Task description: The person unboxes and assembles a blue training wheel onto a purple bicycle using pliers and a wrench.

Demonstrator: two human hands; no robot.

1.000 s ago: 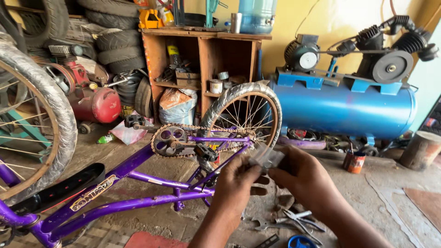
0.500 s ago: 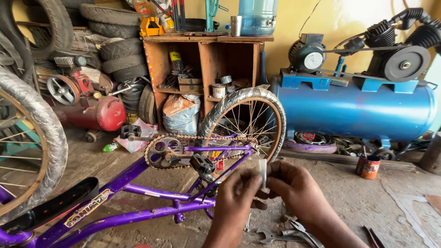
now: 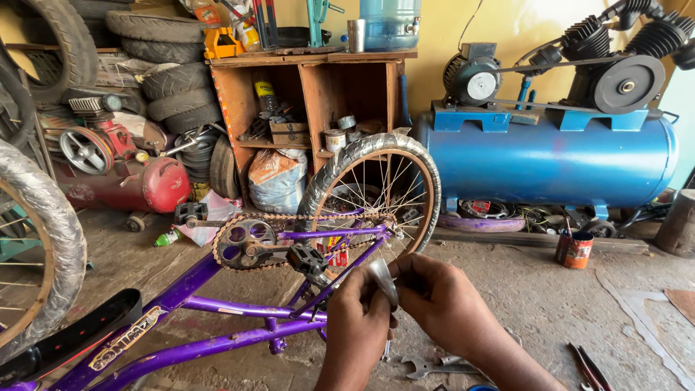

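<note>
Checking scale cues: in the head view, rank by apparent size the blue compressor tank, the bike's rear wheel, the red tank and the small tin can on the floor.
1. Blue compressor tank
2. Rear wheel, though it sits nearer
3. Red tank
4. Tin can

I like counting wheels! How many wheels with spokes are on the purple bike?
2. The rear wheel stands upright in the middle, just beyond both hands, in front of the wooden shelf. The front wheel is at the left edge, partly cut off.
</note>
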